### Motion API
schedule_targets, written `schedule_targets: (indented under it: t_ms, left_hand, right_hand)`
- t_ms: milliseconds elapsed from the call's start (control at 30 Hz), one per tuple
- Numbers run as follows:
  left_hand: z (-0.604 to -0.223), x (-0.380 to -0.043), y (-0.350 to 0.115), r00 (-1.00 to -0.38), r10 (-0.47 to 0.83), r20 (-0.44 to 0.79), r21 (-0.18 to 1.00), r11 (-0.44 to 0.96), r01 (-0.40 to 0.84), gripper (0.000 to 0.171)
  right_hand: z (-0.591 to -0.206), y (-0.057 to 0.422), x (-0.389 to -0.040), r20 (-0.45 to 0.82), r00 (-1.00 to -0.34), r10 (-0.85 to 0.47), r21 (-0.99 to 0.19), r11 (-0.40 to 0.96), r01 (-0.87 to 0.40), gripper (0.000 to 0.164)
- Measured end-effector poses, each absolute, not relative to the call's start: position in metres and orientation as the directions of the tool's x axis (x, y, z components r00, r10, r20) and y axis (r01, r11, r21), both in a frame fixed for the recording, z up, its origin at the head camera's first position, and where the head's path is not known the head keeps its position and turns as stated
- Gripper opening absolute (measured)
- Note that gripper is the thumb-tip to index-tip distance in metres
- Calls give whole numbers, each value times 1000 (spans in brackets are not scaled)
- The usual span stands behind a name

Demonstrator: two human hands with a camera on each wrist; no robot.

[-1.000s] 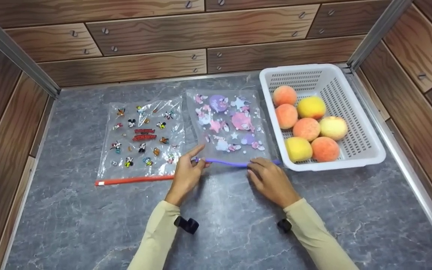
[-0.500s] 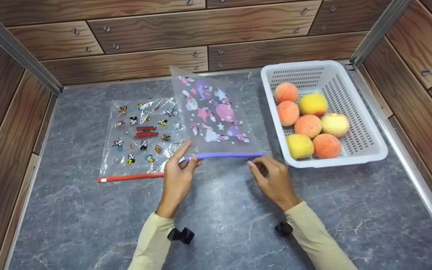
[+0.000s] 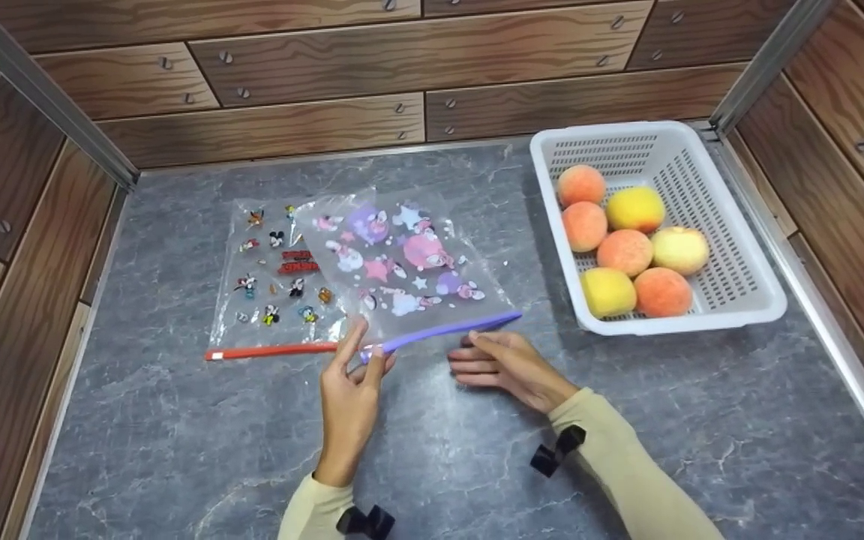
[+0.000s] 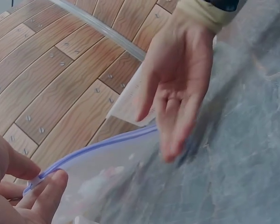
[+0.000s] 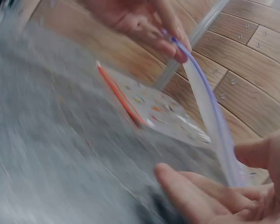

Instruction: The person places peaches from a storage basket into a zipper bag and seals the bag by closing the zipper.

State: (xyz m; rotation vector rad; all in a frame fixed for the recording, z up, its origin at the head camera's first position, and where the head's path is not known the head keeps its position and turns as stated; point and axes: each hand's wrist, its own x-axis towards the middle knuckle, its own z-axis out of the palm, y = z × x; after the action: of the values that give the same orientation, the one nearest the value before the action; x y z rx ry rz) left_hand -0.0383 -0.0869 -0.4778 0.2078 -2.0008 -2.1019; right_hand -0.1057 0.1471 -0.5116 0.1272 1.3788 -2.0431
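A clear zip bag (image 3: 417, 251) printed with pink and purple figures has its purple zip strip (image 3: 447, 328) towards me. My left hand (image 3: 349, 405) pinches the left end of that strip between thumb and fingers, which the left wrist view also shows. Just below the strip's right part, my right hand (image 3: 514, 367) has its fingers extended and apart, palm turned inward, nothing gripped. In the right wrist view, the right thumb (image 5: 254, 153) is right at the purple edge. A second zip bag (image 3: 267, 262) with cartoon prints and a red strip lies flat, partly overlapped by the purple one.
A white perforated basket (image 3: 736, 322) at the right holds several peaches (image 3: 625, 253), some orange and some yellow. Wood-patterned walls (image 3: 312, 67) with metal edging enclose the grey marbled tabletop (image 3: 192, 442) at the back and sides.
The purple-strip bag has been lifted, shifted left over the red-strip bag and lowered, its strip now tilted. My right hand has let go of the strip and turned, fingers opened out.
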Motion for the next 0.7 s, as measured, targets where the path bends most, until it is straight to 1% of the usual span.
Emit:
schedule_targets:
  t_ms: [100, 200, 300, 467, 533, 700]
  left_hand:
    - [-479, -32, -85, -960, -279, 34, 999, 14, 31, 48]
    - [-480, -26, -83, -960, -280, 13, 997, 75, -8, 46]
    - [-480, -22, -80, -966, -259, 10, 992, 121, -22, 43]
    - [-477, -18, -78, -978, -207, 31, 971, 238, -19, 35]
    - [-477, -18, -76, -984, -173, 52, 953, 304, -3, 30]
    - [-479, -14, -70, -993, -76, 94, 903, 427, 53, 24]
  right_hand:
    - [-511, 141, -105, -406, -798, -446, -717, -386, 580, 40]
    - [-511, 138, -106, -380, -833, -401, -690, -477, 545, 23]
    - [-510, 139, -108, -369, -851, -374, -686, -508, 521, 15]
    - [-509, 142, -109, -387, -853, -350, -672, -527, 521, 11]
    - [-508, 143, -110, -393, -853, -343, -674, -523, 521, 17]
    - [-505, 146, -112, -384, -857, -345, -706, -488, 513, 50]
